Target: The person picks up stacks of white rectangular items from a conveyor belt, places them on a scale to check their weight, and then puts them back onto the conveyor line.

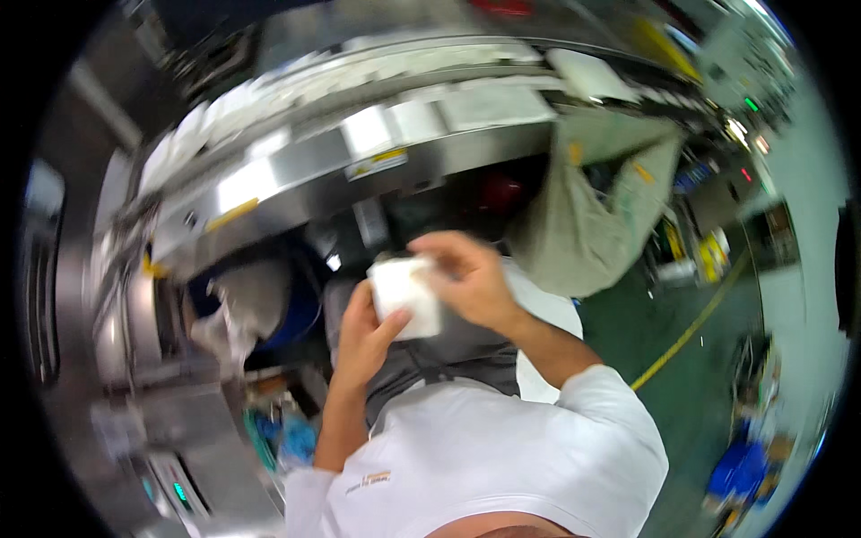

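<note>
The left hand (362, 337) grasps a white block (405, 294) at mid-frame; the right hand (475, 282) is at its upper-right corner (grip too blurred to tell). Handling seems underway, the block not yet set down.

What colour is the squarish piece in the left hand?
The piece is white; it shows best in the head view.

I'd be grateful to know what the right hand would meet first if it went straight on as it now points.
Most likely the white squarish item in the left hand; the right hand is at its upper right corner, though blur hides whether they touch.
</note>
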A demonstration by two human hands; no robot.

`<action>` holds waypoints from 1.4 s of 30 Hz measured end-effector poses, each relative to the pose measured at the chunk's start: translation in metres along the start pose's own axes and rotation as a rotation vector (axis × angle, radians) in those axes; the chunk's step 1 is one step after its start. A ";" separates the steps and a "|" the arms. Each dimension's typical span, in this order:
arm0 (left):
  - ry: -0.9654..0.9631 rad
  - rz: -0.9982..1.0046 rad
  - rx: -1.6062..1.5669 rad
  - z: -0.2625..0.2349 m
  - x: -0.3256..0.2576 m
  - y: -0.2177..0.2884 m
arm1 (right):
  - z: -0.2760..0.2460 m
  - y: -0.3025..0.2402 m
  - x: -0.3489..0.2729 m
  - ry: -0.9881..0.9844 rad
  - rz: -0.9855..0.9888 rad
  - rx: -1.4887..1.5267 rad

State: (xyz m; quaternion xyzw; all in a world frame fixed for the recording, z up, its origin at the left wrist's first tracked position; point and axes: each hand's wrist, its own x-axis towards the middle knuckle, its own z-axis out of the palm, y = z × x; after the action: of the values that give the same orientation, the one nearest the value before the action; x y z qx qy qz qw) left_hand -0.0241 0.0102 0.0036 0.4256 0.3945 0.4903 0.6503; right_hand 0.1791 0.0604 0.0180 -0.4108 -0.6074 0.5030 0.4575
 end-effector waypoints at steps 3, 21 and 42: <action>0.052 0.010 0.048 -0.005 -0.004 -0.006 | 0.003 0.011 0.001 -0.042 0.011 0.175; 0.542 0.309 -0.027 -0.047 -0.093 0.018 | 0.115 0.014 0.048 -0.475 0.012 0.167; 1.645 0.281 0.094 -0.365 -0.540 0.183 | 0.249 0.031 0.021 -1.121 0.247 0.092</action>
State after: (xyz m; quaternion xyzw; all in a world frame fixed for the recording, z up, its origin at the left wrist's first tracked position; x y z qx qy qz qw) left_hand -0.5316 -0.4255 0.1083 0.0036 0.7067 0.7041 0.0693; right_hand -0.0660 0.0271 -0.0279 -0.1292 -0.6821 0.7195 0.0208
